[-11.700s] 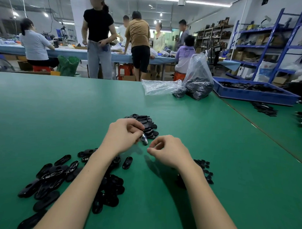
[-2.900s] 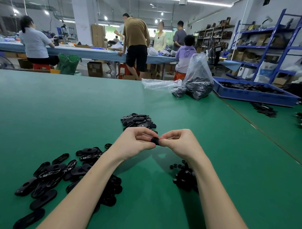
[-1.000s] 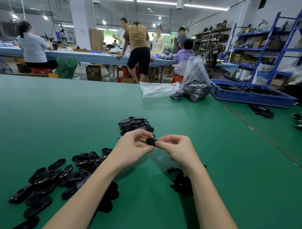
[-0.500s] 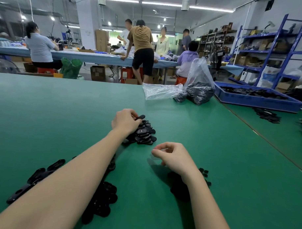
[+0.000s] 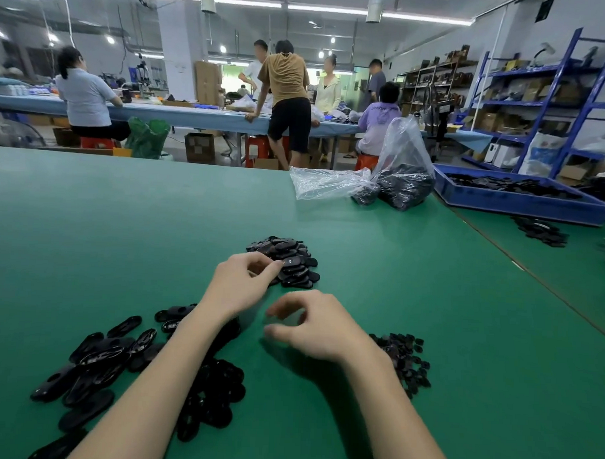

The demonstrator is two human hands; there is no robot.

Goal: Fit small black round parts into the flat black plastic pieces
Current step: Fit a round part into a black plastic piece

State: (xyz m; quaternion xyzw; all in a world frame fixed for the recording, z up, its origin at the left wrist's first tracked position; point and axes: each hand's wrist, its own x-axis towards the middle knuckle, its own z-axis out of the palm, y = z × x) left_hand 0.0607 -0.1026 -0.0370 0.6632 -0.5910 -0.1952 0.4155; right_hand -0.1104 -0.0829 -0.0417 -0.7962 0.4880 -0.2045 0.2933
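Two hands apart: left hand (image 5: pixel 239 289) fingertips at finished pile (image 5: pixel 286 261), grip unclear; right hand (image 5: pixel 316 327) loose, empty. Risk: nudged pile slides, mixes w/ unfitted pieces (image 5: pixel 97 359).

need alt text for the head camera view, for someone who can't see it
A person's left hand touches a heap of flat black plastic pieces on a green table, while the right hand hovers empty, fingers loosely curled. More flat pieces lie left; small round parts lie right.

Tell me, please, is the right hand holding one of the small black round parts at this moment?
No, the right hand hovers over the bare green table with loosely curled fingers and nothing between them.
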